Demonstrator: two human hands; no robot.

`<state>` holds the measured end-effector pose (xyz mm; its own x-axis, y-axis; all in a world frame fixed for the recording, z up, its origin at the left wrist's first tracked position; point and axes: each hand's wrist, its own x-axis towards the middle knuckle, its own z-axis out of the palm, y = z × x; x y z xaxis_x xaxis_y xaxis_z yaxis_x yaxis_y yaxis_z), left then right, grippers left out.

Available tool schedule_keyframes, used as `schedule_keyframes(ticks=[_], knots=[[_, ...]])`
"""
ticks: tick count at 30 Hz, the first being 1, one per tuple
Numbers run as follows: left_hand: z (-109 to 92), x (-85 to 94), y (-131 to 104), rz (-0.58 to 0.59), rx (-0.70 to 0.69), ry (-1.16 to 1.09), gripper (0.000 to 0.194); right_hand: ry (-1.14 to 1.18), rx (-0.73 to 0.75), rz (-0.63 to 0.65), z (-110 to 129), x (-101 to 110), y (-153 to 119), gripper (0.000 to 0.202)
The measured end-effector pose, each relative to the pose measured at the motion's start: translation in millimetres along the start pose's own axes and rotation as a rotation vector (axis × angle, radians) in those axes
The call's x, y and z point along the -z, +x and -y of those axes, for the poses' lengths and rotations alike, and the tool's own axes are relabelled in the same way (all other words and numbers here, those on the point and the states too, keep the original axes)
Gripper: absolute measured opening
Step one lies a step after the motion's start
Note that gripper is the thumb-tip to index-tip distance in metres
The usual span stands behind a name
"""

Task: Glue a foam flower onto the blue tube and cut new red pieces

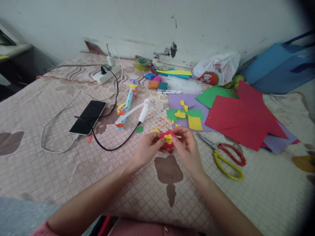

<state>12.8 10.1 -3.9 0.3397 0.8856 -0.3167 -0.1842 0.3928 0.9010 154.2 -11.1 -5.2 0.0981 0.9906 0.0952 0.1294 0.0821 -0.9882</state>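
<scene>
- Watching through the head camera, I have the small yellow wavy-edged piece (168,139), layered over a red piece (163,134), at my clock's centre; the left hand (147,147) pinches its left side, thumb on top, and the right hand (187,147) grips its right side.
- Between 3 and 4 o'clock, near the right hand, I see metal scissors (214,146) with one red and one yellow handle.
- Between 9 and 10, a green leaf-shaped cutout (139,129) lies near the left hand; well beyond it lies a black-screened phone (88,114).
- Between 2 and 3, flat red sheets (236,121) overlap.
- At 1, a purple sheet (205,116) bears a green strip (197,113) and yellow cutouts.
- Between 10 and 11, I find a white corded tool (145,113), then a pale-blue stick (128,100) with orange and yellow pieces.
- Farther, between 1 and 2, sits a white plastic bag (226,67).
</scene>
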Motion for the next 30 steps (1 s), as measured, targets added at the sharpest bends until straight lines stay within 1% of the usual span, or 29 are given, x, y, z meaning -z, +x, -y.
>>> schedule_keyframes(ticks=[3,8,14,16,19,23,25,27,30], knots=[[-0.4,-0.4,-0.4,0.004,-0.002,0.006,0.007,0.076,-0.042,-0.008,-3.2,-2.2,0.7,0.028],[0.1,-0.4,-0.7,0.013,-0.020,0.009,0.008,0.097,-0.053,0.011,-4.6,-3.1,0.6,0.034],[-0.9,-0.1,-0.8,0.011,-0.029,0.006,0.007,0.091,-0.043,0.038,-1.5,-4.1,-1.2,0.032],[-2.2,1.0,-0.8,0.003,-0.028,0.009,0.006,0.084,-0.012,0.004,1.7,-3.9,-1.4,0.026],[-3.6,4.8,0.5,-0.048,-0.015,0.018,0.007,0.025,0.056,-0.109,4.8,0.1,-0.1,0.019],[-3.8,11.4,3.4,-0.083,-0.004,0.000,0.010,-0.050,0.138,-0.248,0.6,15.0,5.3,0.016],[-3.8,13.6,3.8,-0.080,-0.010,0.006,0.013,-0.096,0.139,-0.262,-3.0,25.1,8.0,0.017],[-4.2,14.5,3.0,-0.083,-0.021,0.019,0.015,-0.176,0.093,-0.190,-5.0,34.6,9.5,0.018],[-4.8,15.0,0.9,-0.084,-0.041,0.031,0.017,-0.222,-0.021,0.030,-4.6,45.2,9.1,0.015]])
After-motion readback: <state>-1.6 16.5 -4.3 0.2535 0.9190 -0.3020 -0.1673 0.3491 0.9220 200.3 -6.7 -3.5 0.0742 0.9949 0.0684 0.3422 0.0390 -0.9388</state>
